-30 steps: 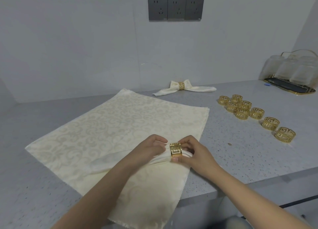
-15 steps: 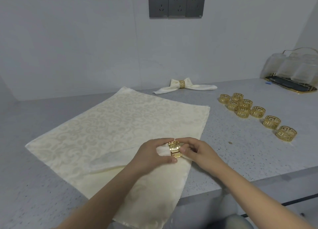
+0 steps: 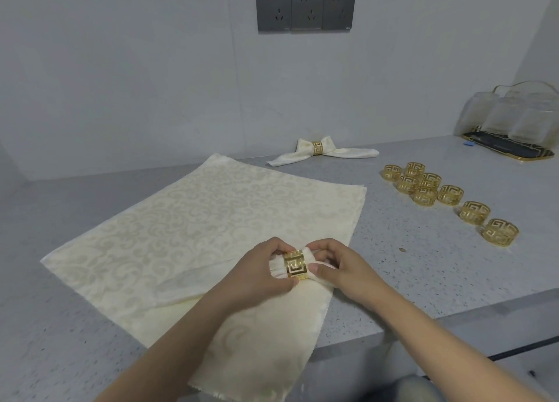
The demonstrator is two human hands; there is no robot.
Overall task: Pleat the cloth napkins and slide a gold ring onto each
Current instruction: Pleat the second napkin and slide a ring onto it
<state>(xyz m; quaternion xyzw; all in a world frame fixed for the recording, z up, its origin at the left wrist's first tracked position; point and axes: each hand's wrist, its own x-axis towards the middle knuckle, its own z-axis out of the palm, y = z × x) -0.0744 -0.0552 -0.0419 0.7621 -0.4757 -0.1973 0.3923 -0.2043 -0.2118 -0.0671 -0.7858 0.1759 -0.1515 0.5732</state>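
Observation:
A gathered cream napkin (image 3: 187, 283) lies across a flat stack of cream patterned napkins (image 3: 211, 220) on the grey counter. A gold ring (image 3: 295, 264) with a cut-out key pattern sits around the gathered napkin. My left hand (image 3: 257, 276) grips the napkin just left of the ring. My right hand (image 3: 341, 268) pinches the napkin end on the ring's right side. A finished napkin with its gold ring (image 3: 316, 152) lies by the back wall. Several loose gold rings (image 3: 423, 187) sit on the counter to the right.
The counter's front edge (image 3: 453, 314) runs close under my right forearm, and the napkin stack overhangs it. A black tray with clear glasses (image 3: 511, 129) stands at the far right. Dark wall sockets (image 3: 305, 8) are set in the back wall.
The gold ring has turned to show its patterned face and sits further along the gathered napkin. Both hands stay close around it, having shifted slightly.

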